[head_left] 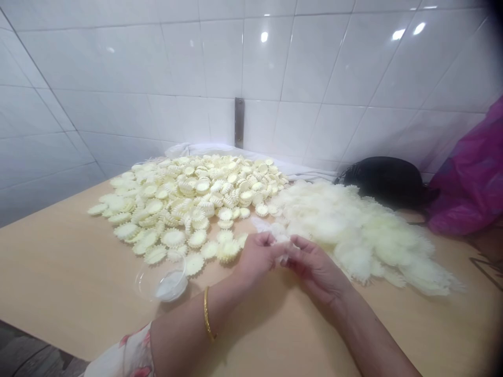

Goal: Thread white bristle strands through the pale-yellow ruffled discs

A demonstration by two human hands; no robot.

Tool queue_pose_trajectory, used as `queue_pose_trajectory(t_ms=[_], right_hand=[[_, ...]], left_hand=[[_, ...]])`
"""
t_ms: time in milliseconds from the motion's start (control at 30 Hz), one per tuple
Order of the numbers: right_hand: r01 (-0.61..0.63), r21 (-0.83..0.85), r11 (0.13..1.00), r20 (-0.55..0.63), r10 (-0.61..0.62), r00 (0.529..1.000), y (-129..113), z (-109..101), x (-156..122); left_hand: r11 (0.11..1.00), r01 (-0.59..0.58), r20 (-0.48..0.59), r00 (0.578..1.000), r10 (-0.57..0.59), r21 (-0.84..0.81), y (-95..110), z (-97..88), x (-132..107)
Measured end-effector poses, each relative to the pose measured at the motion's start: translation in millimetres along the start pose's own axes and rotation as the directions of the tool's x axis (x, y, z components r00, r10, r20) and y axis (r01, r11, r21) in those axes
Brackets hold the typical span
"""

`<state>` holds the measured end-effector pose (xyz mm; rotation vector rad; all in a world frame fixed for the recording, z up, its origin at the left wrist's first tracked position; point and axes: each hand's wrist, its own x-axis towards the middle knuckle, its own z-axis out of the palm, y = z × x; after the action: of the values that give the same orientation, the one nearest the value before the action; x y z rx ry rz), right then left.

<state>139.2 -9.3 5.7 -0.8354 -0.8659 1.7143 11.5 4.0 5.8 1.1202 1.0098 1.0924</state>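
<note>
My left hand (254, 256) and my right hand (316, 268) meet over the middle of the table, fingers closed on a thin white frilly piece (280, 234). Its exact kind is partly hidden by the fingers. Beyond my left hand spreads a large heap of pale yellow scalloped discs and small fluted cups (202, 186). To the right, close to my right hand, lies a loose pile of thin, see-through whitish pieces with jagged edges (346, 225). A small clear tub (172, 285) with white contents stands left of my left forearm.
The wooden table (70, 262) meets a white tiled wall (157, 63). A white cloth (310, 172) lies along the back. A black rounded object (387, 180) and a magenta plastic-like sheet or bag (467, 183) are at the right. A metal strip (239, 123) is on the wall.
</note>
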Motion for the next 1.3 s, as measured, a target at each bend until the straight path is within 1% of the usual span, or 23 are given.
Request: queue_pose_trajectory(t_ms=[67, 167, 200, 267, 333, 400, 467, 500, 567, 667, 733, 767, 800, 833, 900, 967, 1033, 1067, 1133, 1200, 1300], right_hand=[[0.018, 0.022, 1.000, 0.007, -0.018, 1.000, 1.2, -1.5, 2.4], [0.066, 0.007, 0.998, 0.002, -0.066, 0.998, 2.5, -6.7, 7.5], [0.081, -0.002, 0.997, -0.024, -0.081, 0.996, 2.8, -8.6, 9.2], [0.100, -0.008, 0.995, -0.108, -0.100, 0.989, 3.2, -11.7, 11.9], [0.099, -0.006, 0.995, -0.182, -0.098, 0.978, 3.4, -13.2, 13.4], [0.088, -0.037, 0.995, -0.217, -0.094, 0.972, 3.3, -13.0, 13.3], [0.098, -0.110, 0.989, -0.241, -0.123, 0.963, 2.7, -11.0, 11.6], [0.119, -0.162, 0.980, -0.255, -0.158, 0.954, 2.0, -9.4, 10.2], [0.178, -0.294, 0.939, -0.288, -0.265, 0.920, -0.3, -5.0, 6.6], [0.230, -0.533, 0.814, -0.315, -0.444, 0.839, -4.6, 2.5, 1.2], [0.226, -0.639, 0.735, -0.308, -0.513, 0.801, -6.5, 5.6, -0.3], [0.225, -0.655, 0.721, -0.309, -0.527, 0.792, -6.9, 6.2, -0.3], [0.229, -0.644, 0.730, -0.321, -0.529, 0.785, -6.7, 6.1, 0.3], [0.237, -0.604, 0.761, -0.341, -0.516, 0.785, -6.2, 5.5, 1.3], [0.256, -0.453, 0.854, -0.385, -0.446, 0.808, -4.2, 3.2, 4.0], [0.245, -0.279, 0.928, -0.379, -0.341, 0.860, -2.0, 1.1, 6.4], [0.203, -0.156, 0.967, -0.330, -0.244, 0.912, -0.8, -0.3, 7.9], [0.179, -0.114, 0.977, -0.315, -0.207, 0.926, -0.8, -0.7, 8.3], [0.143, -0.047, 0.989, -0.315, -0.150, 0.937, -1.6, -1.4, 8.6], [0.117, 0.019, 0.993, -0.325, -0.104, 0.940, -2.8, -2.2, 8.8], [0.068, 0.111, 0.991, -0.270, -0.036, 0.962, -3.1, -3.8, 9.2]], left_hand=[[0.997, 0.041, 0.032, 0.999, -0.039, -0.067, -2.0, 0.6, 1.0], [0.974, 0.111, 0.135, 0.987, -0.085, -0.199, -1.6, 0.5, 1.7], [0.964, 0.127, 0.171, 0.981, -0.087, -0.236, -0.7, 0.1, 1.6], [0.952, 0.148, 0.204, 0.974, -0.094, -0.268, 1.1, -1.1, 1.5], [0.956, 0.155, 0.194, 0.975, -0.108, -0.250, 1.4, -2.2, 1.6], [0.964, 0.168, 0.162, 0.977, -0.136, -0.205, -0.2, -2.9, 2.1], [0.973, 0.162, 0.131, 0.981, -0.141, -0.164, -2.6, -2.7, 3.0], [0.977, 0.155, 0.117, 0.983, -0.139, -0.149, -3.7, -2.2, 3.4], [0.981, 0.141, 0.105, 0.986, -0.128, -0.131, -5.0, -1.0, 3.9], [0.981, 0.146, 0.110, 0.985, -0.132, -0.130, -4.3, 0.7, 3.9], [0.981, 0.149, 0.099, 0.986, -0.137, -0.121, -2.5, 0.9, 3.3], [0.983, 0.146, 0.089, 0.987, -0.137, -0.114, -1.6, 0.8, 2.9], [0.985, 0.138, 0.084, 0.988, -0.130, -0.106, -0.9, 0.6, 2.4], [0.988, 0.120, 0.081, 0.990, -0.113, -0.099, -0.4, 0.5, 1.8], [0.996, 0.053, 0.073, 0.996, -0.048, -0.067, -0.5, 0.8, 0.2], [0.999, -0.034, 0.062, 0.997, 0.035, -0.015, -1.7, 1.9, -1.8], [0.996, -0.088, 0.064, 0.994, 0.086, 0.032, -3.2, 3.1, -3.4], [0.994, -0.097, 0.077, 0.993, 0.094, 0.044, -3.7, 3.5, -3.9], [0.995, -0.095, 0.087, 0.992, 0.092, 0.032, -3.5, 3.7, -3.9], [0.998, -0.055, 0.087, 0.995, 0.056, -0.021, -1.4, 3.6, -3.4], [0.992, 0.023, 0.146, 0.989, -0.005, -0.123, 3.8, 4.2, -3.7]])
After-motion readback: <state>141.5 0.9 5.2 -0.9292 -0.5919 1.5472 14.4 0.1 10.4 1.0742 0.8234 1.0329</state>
